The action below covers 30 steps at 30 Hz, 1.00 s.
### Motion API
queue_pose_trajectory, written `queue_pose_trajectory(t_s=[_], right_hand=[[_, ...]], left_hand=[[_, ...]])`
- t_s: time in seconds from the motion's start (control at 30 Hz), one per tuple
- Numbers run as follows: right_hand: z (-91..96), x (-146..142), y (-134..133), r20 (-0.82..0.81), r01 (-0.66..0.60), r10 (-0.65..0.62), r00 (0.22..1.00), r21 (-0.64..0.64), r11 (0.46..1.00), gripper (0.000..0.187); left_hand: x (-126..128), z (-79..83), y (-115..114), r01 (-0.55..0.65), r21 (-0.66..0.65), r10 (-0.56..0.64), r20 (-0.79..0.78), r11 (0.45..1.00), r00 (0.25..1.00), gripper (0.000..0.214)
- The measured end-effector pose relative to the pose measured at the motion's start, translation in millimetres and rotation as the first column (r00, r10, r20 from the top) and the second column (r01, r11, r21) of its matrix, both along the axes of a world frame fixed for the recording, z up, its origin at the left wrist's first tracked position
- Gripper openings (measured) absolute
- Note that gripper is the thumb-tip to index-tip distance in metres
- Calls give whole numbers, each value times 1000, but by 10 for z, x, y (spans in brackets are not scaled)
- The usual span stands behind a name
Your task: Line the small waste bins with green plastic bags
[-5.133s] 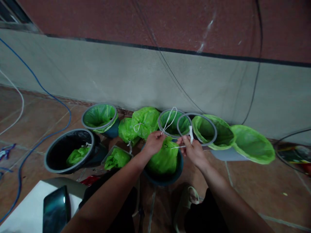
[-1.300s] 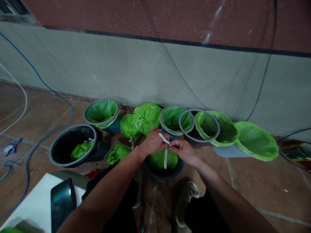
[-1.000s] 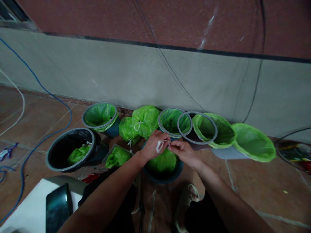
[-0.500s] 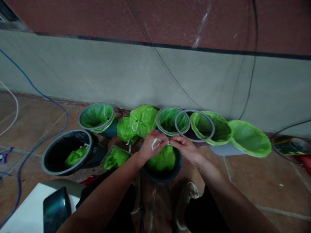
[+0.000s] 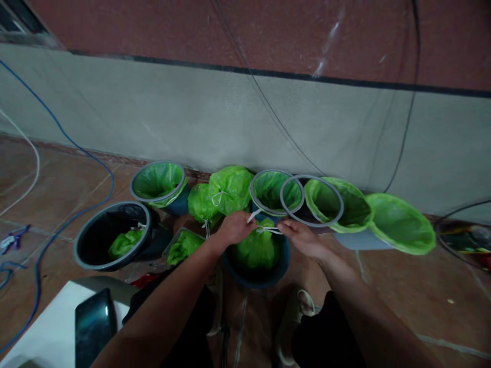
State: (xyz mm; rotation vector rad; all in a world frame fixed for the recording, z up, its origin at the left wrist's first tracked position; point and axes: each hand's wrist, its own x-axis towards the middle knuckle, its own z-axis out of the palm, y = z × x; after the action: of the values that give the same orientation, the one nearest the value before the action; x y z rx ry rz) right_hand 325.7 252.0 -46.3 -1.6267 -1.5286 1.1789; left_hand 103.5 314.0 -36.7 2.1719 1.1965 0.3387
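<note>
A green trash bag (image 5: 255, 250) sits gathered in a dark blue bin (image 5: 255, 281) between my feet. White drawstrings (image 5: 269, 230) cross over the neck of the bag. My left hand (image 5: 238, 227) is closed on one drawstring end, whose loose tip sticks up past the fingers. On the other side my right hand (image 5: 300, 235) pinches the opposite end, and the string is stretched between the two. Just beyond my hands stand a bin lined with green (image 5: 251, 197) and a tied, full green bag (image 5: 232, 186).
Loose grey rim ring (image 5: 339, 197) overlaps the lined bins at right. Another lined bin (image 5: 180, 197) stands back left, near a black-lined bin (image 5: 80, 250). A phone (image 5: 95, 327) lies on a white surface (image 5: 49, 327). A blue cable (image 5: 42, 255) crosses the floor; a wall runs behind.
My hands have moved apart from the bag's neck, drawing the white drawstrings out sideways between them. The whole view has shifted slightly, with things appearing a little further right.
</note>
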Motion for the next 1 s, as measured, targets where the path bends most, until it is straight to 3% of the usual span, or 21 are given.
queue_pose_trajectory(t_s=[0.1, 0.2, 0.27, 0.37, 0.5, 0.6, 0.8, 0.87, 1.0], right_hand=[[58, -62, -4, -85, 32, -34, 996, -27, 999, 49], [125, -174, -3, -230, 169, -194, 954, -122, 978, 53], [158, -227, -1, -299, 231, -275, 914, -176, 957, 54], [210, -255, -10, -384, 202, -280, 880, -231, 952, 52], [311, -248, -26, -417, 136, -230, 880, -241, 961, 45], [364, -246, -26, -366, 120, -164, 916, -140, 983, 42], [390, -282, -32, -341, 47, -57, 938, -39, 998, 36], [414, -283, -26, -426, 96, -102, 899, -36, 995, 35], [417, -240, 3, -601, 308, -324, 731, -133, 942, 51]], left_hand=[[41, 28, 8, -25, -138, 32, 49, 990, 998, 22], [145, 55, -40, -103, -297, 169, 206, 949, 964, 24], [218, 51, -94, -115, -455, 288, 331, 883, 899, 22], [292, 28, -163, -10, -658, 426, 477, 753, 769, 27], [307, 22, -178, 84, -730, 521, 559, 679, 645, 41], [290, 47, -159, 124, -716, 499, 589, 687, 636, 37], [296, 14, -174, 197, -594, 275, 609, 780, 744, 23], [315, -36, -188, 190, -544, 217, 596, 817, 773, 21], [346, -102, -197, 166, -514, 219, 604, 841, 766, 24]])
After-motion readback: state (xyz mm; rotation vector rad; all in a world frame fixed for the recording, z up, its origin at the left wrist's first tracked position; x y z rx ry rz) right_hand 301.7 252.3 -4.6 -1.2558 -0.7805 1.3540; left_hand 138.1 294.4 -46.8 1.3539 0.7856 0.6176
